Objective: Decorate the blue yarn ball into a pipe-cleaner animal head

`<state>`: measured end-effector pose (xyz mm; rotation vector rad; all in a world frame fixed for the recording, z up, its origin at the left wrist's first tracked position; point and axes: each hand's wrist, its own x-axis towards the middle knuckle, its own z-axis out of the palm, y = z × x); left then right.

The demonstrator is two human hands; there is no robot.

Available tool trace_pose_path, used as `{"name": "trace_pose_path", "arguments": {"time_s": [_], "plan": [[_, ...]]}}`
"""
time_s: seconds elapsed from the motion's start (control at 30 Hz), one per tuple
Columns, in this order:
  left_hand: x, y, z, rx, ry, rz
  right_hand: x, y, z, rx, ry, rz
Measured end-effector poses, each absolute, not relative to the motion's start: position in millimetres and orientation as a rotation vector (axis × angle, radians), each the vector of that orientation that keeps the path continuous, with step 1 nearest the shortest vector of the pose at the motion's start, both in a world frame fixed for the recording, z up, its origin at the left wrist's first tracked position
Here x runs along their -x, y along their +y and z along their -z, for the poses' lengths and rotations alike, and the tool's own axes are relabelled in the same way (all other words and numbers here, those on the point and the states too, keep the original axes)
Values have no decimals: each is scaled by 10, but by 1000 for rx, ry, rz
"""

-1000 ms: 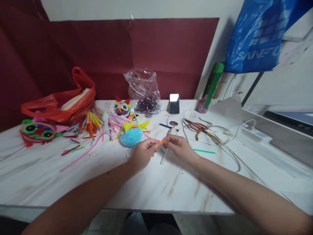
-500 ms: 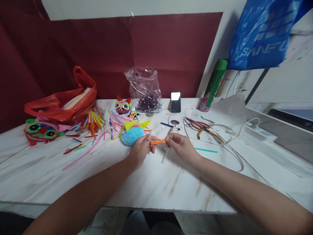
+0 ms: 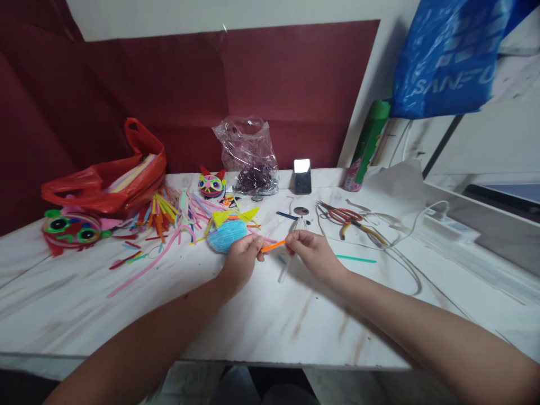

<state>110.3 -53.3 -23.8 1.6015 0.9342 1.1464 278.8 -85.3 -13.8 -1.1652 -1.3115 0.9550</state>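
A short orange pipe cleaner (image 3: pixel 273 245) is stretched between my two hands just above the white table (image 3: pixel 261 320). My left hand (image 3: pixel 241 260) pinches its left end with closed fingers. My right hand (image 3: pixel 313 254) pinches its right end the same way. Right behind my left hand lies a blue fuzzy ball with yellow ears (image 3: pixel 228 232). A clear stick (image 3: pixel 284 270) lies on the table under my hands.
Loose coloured pipe cleaners (image 3: pixel 169 216) spread from a red plastic bag (image 3: pixel 110 183) at the left, beside a red mask figure (image 3: pixel 71 229). A small cat face (image 3: pixel 212 185), clear bag (image 3: pixel 250 158), phone (image 3: pixel 302 175), pliers (image 3: pixel 352 220), green can (image 3: pixel 365 147), white cable (image 3: pixel 405 247) and teal strip (image 3: pixel 355 259) lie farther back and right.
My hands have drawn slightly apart, and more of the orange pipe cleaner shows between them. The view has shifted a little.
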Motion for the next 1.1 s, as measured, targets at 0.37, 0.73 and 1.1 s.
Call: {"name": "trace_pose_path", "arguments": {"time_s": [0.37, 0.73, 1.1], "plan": [[-1132, -576, 185, -1554, 927, -1103, -2776, -886, 201, 1132, -1458, -882], [-1174, -590, 238, -1460, 793, -1093, -2723, -896, 224, 1089, -1341, -1114], [-1183, -617, 230, -1468, 863, -1097, -2708, -897, 243, 1117, -1331, -1074]]}}
